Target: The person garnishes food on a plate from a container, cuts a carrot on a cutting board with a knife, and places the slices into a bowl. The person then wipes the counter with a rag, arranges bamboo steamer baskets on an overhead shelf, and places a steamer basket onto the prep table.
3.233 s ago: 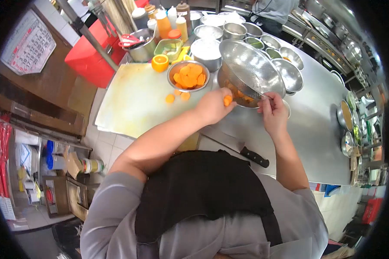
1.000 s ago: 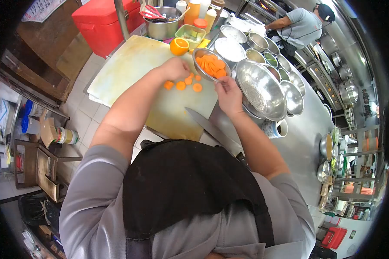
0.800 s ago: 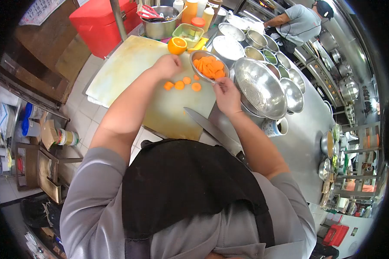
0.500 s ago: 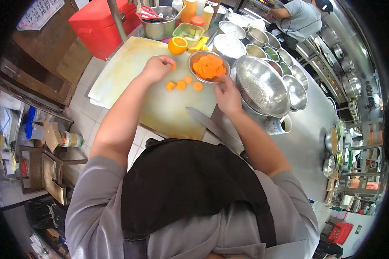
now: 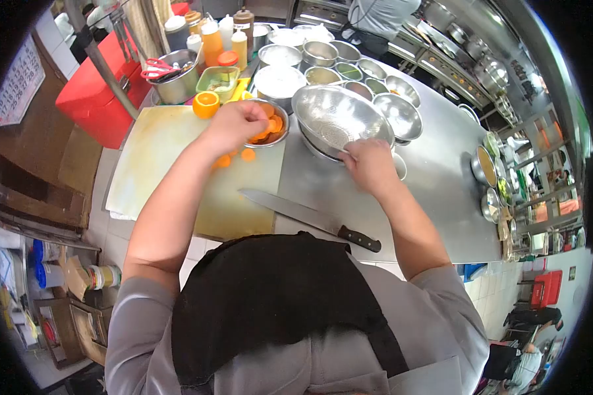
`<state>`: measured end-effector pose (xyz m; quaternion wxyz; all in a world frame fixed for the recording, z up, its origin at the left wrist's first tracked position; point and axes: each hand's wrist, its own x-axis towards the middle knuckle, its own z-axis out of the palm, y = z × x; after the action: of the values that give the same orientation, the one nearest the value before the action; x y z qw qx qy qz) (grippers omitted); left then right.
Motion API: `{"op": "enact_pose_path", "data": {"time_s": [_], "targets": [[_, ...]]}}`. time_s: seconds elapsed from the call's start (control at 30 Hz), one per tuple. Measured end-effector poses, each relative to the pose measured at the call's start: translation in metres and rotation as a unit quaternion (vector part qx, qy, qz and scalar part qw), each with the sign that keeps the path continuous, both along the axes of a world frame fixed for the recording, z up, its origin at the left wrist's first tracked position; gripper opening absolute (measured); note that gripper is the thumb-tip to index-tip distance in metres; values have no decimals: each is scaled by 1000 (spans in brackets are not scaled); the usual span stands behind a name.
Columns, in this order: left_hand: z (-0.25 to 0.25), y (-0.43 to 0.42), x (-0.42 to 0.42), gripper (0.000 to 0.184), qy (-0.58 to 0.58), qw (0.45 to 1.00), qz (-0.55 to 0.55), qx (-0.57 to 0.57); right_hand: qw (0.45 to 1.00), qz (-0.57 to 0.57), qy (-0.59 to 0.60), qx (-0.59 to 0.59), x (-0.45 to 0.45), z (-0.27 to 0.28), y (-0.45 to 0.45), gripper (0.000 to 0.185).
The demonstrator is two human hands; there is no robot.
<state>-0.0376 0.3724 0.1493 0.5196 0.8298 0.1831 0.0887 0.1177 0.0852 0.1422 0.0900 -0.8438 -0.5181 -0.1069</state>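
Note:
My left hand (image 5: 237,125) is over the near left edge of a metal bowl (image 5: 285,133) of orange carrot slices (image 5: 277,126). Its fingers are pinched, seemingly on a carrot slice; they partly hide the bowl. My right hand (image 5: 372,163) grips the near rim of a perforated metal colander (image 5: 339,112), which sits tilted on a vessel below. A few loose carrot slices (image 5: 248,155) lie on the cutting board (image 5: 158,158), partly behind my left wrist. A knife (image 5: 303,212) lies with its blade tip on the board and its dark handle on the steel counter.
Half an orange (image 5: 205,104), a green-rimmed plastic container (image 5: 219,80) and a metal pot (image 5: 178,82) stand behind the board. Several metal bowls (image 5: 320,51) fill the far counter. A white cup (image 5: 400,166) is beside my right hand. Another person (image 5: 379,20) stands beyond the counter.
My left hand has moved from the board to the carrot bowl. My right hand has let go of the bowl's rim and now grips the colander. The camera view has shifted.

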Motion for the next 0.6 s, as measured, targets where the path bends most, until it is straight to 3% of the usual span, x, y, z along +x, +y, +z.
{"op": "enact_pose_path", "data": {"time_s": [0.2,0.27,0.37,0.5,0.6], "targets": [[-21,-35,63,24,-49,993,-54,90,983,29,58,173,2,46,-8,19],[-29,-34,70,21,-81,989,-60,104,985,38,21,167,9,46,-9,18],[11,-42,37,17,10,994,18,106,992,32,5,118,8,34,-12,15],[-34,-4,-8,21,-129,986,77,68,997,37,-31,54,14,-12,-6,11],[-47,9,-64,20,-115,986,124,-2,994,41,-48,88,-13,-13,-6,22]]}}
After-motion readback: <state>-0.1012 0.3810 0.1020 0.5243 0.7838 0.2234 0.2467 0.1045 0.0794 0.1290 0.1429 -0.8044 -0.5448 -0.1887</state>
